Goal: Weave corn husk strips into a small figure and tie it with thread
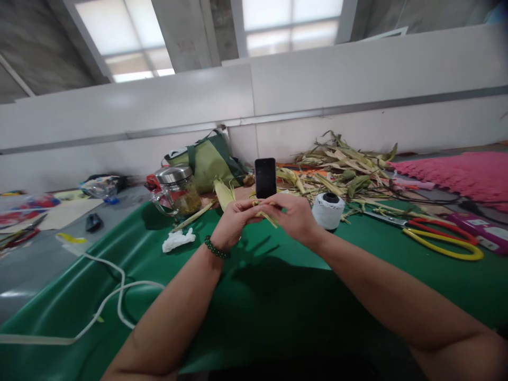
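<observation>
Both of my hands meet above the green mat (254, 296), pinching a thin yellow-green strip of corn husk (266, 215) between them. My left hand (233, 222), with a dark green bead bracelet at the wrist, has its fingers closed on the strip's left part. My right hand (291, 216) is curled over the right part. A black phone (265, 177) stands upright just behind my fingers. A white roll of thread or tape (328, 210) sits right of my right hand.
A heap of dried corn husks (341, 169) lies at the back, with a green bag (208, 161) and a glass jar (178, 190) to the left. Yellow and red scissors (440, 238) lie at right. Crumpled tissue (178, 239) and a white cord (115, 296) lie at left. Pink fabric (460, 172) at far right.
</observation>
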Demonstrator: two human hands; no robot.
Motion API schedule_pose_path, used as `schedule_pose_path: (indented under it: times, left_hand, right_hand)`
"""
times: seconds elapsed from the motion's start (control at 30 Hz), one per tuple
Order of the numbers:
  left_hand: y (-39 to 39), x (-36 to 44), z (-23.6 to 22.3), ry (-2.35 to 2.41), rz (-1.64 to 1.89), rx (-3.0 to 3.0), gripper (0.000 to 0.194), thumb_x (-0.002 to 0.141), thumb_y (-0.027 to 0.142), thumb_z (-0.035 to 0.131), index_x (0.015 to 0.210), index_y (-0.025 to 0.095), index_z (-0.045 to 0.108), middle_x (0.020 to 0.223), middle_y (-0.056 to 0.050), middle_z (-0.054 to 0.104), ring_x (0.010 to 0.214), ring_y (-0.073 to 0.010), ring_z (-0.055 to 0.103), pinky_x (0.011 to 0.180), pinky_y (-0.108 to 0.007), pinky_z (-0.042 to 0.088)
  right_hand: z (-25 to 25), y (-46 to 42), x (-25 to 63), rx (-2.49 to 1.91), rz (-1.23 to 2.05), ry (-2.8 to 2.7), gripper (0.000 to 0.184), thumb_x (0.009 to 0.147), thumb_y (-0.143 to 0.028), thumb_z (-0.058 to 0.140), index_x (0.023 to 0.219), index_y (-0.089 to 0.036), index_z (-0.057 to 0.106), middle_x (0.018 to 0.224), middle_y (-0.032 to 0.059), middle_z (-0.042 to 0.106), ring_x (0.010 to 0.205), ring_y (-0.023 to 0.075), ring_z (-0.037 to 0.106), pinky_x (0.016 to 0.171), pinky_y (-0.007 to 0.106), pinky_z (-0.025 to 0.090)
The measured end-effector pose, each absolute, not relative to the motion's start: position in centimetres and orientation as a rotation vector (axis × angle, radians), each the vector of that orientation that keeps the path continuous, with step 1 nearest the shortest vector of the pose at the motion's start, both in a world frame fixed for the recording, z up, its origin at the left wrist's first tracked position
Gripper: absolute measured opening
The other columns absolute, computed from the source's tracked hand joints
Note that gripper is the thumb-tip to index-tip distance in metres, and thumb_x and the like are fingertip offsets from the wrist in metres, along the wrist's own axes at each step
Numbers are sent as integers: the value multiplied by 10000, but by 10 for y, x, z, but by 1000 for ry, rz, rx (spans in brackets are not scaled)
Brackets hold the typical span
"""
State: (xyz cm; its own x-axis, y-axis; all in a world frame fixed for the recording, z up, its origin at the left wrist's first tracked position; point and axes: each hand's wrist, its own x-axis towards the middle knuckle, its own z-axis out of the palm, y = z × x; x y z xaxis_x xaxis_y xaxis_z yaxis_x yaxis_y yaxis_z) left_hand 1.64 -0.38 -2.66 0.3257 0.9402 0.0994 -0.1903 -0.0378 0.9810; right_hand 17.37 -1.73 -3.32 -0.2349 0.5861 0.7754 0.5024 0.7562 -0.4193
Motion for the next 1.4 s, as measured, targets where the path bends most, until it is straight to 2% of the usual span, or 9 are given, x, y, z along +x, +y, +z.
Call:
schedule_pose_path:
  times: [0.13, 0.27, 0.57, 0.7, 0.87, 1.03, 1.17, 1.27, 1.4]
  left_hand:
    - [-6, 14, -23, 760, 1031, 1301, 319, 558, 348, 832, 800, 149, 769, 821, -75, 749, 706, -149, 671, 671, -237, 539]
    - [-8, 13, -22, 781, 1000, 1383, 282, 571, 311, 829, 795, 152, 765, 793, -62, 752, 698, -147, 674, 676, -237, 547]
    - [2, 3, -18, 858, 1072, 1137, 192, 619, 143, 764, 811, 129, 748, 776, -58, 740, 576, -79, 642, 590, -162, 538]
    - [0, 5, -19, 812, 1061, 1239, 258, 604, 193, 781, 856, 143, 755, 774, -51, 739, 599, -95, 641, 593, -183, 533]
    - [-7, 10, -20, 855, 1139, 1536, 272, 609, 256, 781, 864, 160, 762, 753, -48, 743, 688, -159, 668, 624, -235, 524]
    - [-9, 16, -24, 829, 1143, 1699, 215, 640, 260, 747, 826, 152, 756, 714, -49, 743, 688, -180, 680, 681, -272, 534]
    - [-10, 19, -26, 867, 1113, 1732, 180, 644, 261, 730, 791, 158, 750, 723, -50, 745, 704, -188, 683, 700, -285, 535]
    - [-9, 17, -25, 883, 1029, 1605, 215, 649, 303, 741, 808, 157, 744, 737, -64, 742, 733, -196, 690, 677, -280, 536]
    - [-6, 16, -28, 889, 1020, 1459, 272, 611, 329, 787, 821, 162, 745, 767, -68, 742, 777, -201, 695, 685, -273, 539]
  right_hand:
    - [-27, -8, 183, -973, 417, -1698, 253, 800, -386, 637, 726, -154, 705, 630, 26, 672, 562, 129, 569, 518, 238, 404]
    - [-27, -7, 183, -988, 425, -1715, 254, 776, -388, 657, 686, -153, 688, 585, 12, 635, 539, 120, 538, 512, 236, 390]
    - [-19, -14, 200, -707, -396, -2163, 276, 915, -183, 443, 1016, -233, 696, 885, 81, 645, 863, 193, 576, 729, 302, 468]
    - [-25, -13, 191, -484, -222, -2256, 244, 939, -230, 454, 957, -218, 697, 882, 63, 669, 852, 169, 595, 767, 295, 485]
    - [-31, -11, 182, -653, 139, -2009, 298, 956, -326, 429, 830, -183, 658, 798, 46, 633, 770, 150, 604, 703, 275, 489]
    - [-29, -15, 180, -830, 134, -1851, 128, 884, -260, 525, 930, -177, 612, 784, 37, 633, 714, 149, 590, 667, 265, 468]
    - [-28, -16, 181, -977, 193, -1802, 183, 805, -228, 620, 982, -188, 595, 704, -2, 645, 633, 139, 592, 626, 249, 460]
    - [-29, -15, 182, -966, 89, -1882, 78, 842, -232, 583, 857, -187, 645, 778, 31, 674, 718, 156, 623, 685, 263, 469]
    - [-33, -14, 182, -930, -95, -1966, 199, 898, -186, 485, 960, -171, 673, 878, 80, 672, 807, 180, 630, 741, 287, 476]
